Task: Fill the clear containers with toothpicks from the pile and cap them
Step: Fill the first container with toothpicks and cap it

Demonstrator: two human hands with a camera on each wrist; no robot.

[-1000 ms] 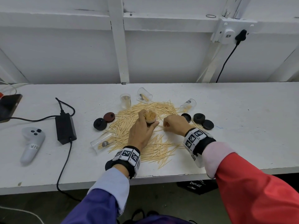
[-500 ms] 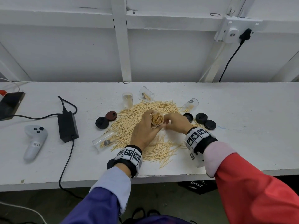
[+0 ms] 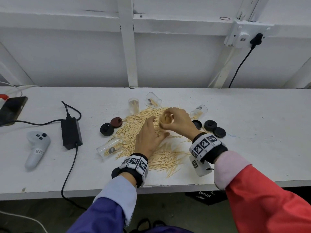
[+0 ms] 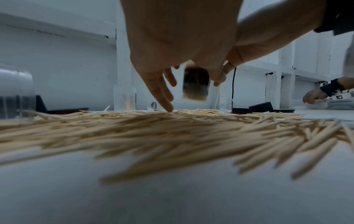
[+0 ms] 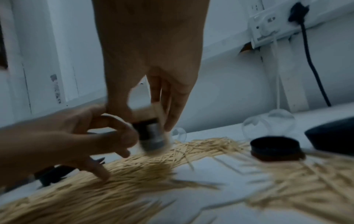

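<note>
Spreading across the white table, the toothpick pile lies between scattered black caps and clear containers, one upright and others tipped over. The right hand grips a toothpick-filled container by its rim, lifted above the pile. The left hand is released, fingers extended, fingertips touching the toothpicks just beside that container.

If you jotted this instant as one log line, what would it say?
right hand: grips filled container | left hand: open, fingertips on toothpick pile | caps: loose on table
</note>
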